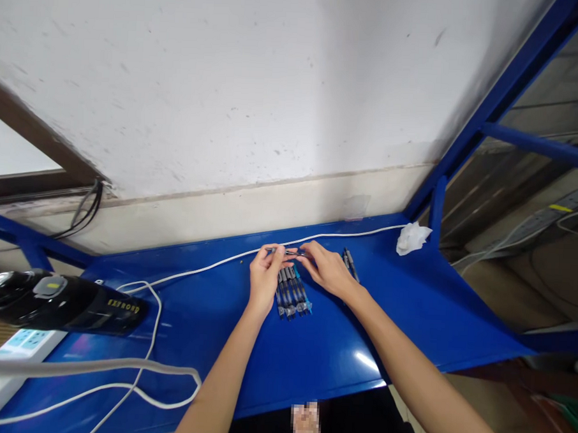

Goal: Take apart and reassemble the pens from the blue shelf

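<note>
Both my hands are together above the middle of the blue table. A slim dark pen [291, 253] lies level between them. The fingers of my left hand [264, 278] are closed on its left end, and my right hand [329, 269] pinches the right end. Just below is a side-by-side row of several pens [291, 294], grey and dark with clear parts, and a bright blue one at its right edge. A few more dark pens [350, 264] lie beyond my right wrist, partly hidden by it.
The blue table [321, 352] meets a white wall behind. On the left are a black bottle [93, 307], a white power strip [29, 352] and a looping white cable [158, 313]. Crumpled white tissue [412, 238] lies at the right, near the blue frame [437, 210].
</note>
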Tool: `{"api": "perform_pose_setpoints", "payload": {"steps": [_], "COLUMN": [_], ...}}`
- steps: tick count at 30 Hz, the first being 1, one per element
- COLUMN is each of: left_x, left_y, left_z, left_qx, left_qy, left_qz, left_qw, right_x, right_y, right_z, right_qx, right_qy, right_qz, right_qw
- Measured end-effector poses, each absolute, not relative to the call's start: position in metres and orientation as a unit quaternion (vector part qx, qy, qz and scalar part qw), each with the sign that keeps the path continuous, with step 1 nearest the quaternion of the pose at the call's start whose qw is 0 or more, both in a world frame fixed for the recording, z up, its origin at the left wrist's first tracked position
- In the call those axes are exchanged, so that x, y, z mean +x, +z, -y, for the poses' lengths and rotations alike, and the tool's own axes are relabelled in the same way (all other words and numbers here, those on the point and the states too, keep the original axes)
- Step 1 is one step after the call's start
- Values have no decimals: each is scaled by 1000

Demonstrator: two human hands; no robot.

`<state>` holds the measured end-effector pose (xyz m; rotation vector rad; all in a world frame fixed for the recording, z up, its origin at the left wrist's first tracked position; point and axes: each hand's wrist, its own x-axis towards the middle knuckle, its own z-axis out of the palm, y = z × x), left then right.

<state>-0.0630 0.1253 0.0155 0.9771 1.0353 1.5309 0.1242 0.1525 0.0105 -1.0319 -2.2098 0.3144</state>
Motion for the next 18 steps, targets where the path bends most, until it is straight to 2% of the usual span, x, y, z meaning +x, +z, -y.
{"api": "perform_pose_setpoints", "payload": {"steps": [4, 10, 16, 18], "left_x": [-57, -62, -68, -68], "left_y": [12, 11, 10, 11], "left_z": [-123, -125, -127, -127], "left_qx": [433, 439, 414, 400], "left_qy": [612, 606, 619, 624], "left_qz": [-445, -469, -429, -410], "left_qw": [489, 469, 511, 531], "right_x": [121, 121, 123, 122], "right_y": [9, 11, 15, 15], "right_z": [-149, -149, -150, -150], "right_qx": [-387, -362, -367, -369], "right_qy": [169, 170, 129, 142], "right_qz": [838, 842, 862, 854], "right_qw": [345, 361, 326, 339]}}
